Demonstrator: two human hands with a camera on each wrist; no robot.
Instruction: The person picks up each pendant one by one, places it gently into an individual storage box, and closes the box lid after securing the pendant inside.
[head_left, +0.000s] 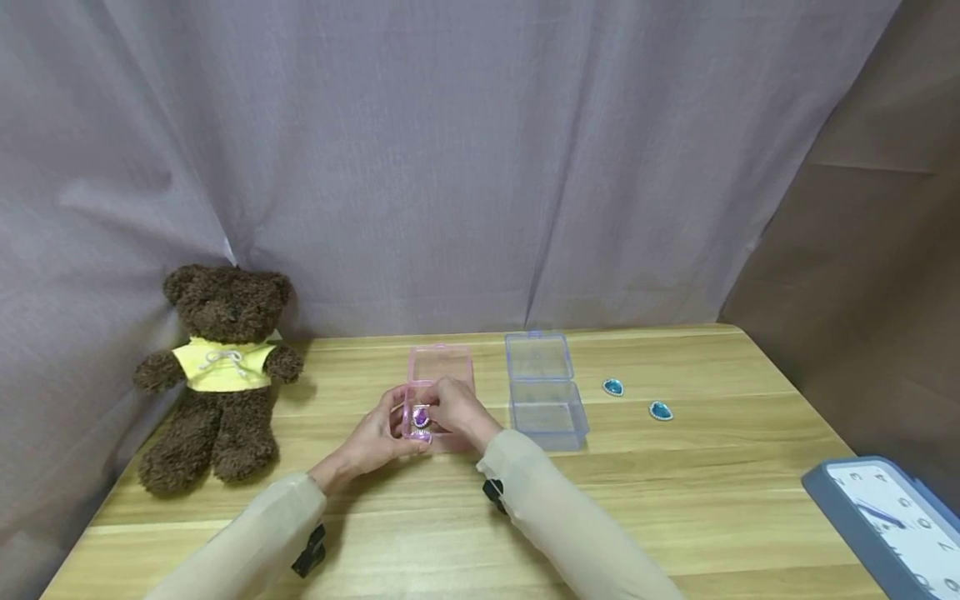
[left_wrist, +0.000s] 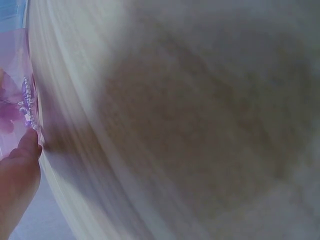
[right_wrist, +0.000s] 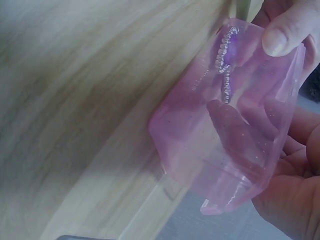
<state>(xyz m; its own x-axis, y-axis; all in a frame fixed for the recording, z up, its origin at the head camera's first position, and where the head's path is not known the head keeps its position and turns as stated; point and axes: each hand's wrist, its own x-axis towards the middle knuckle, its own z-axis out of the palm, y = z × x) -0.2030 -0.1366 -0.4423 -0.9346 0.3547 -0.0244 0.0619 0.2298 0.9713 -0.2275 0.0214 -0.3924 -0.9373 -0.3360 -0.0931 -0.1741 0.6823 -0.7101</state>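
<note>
On the table, a clear pink plastic box (right_wrist: 187,135) stands with its lid (head_left: 441,363) flipped back. My left hand (head_left: 375,437) grips its left end, thumb on the near wall and fingers round the far side. My right hand (head_left: 461,408) reaches down into the box. Inside, at the left end, are purple teardrop gems (head_left: 422,417) with beaded silver rims. Through the pink wall in the right wrist view, right fingertips pinch the edge of one gem. The left wrist view catches only part of the box and a thumb.
Right of the pink box sits an open clear blue box (head_left: 551,440). Two blue gems, one nearer the box (head_left: 613,387) and one farther right (head_left: 661,410), lie beyond it. A brown teddy bear (head_left: 225,367) in yellow sits left; a blue-framed clock (head_left: 847,500) is at the right edge.
</note>
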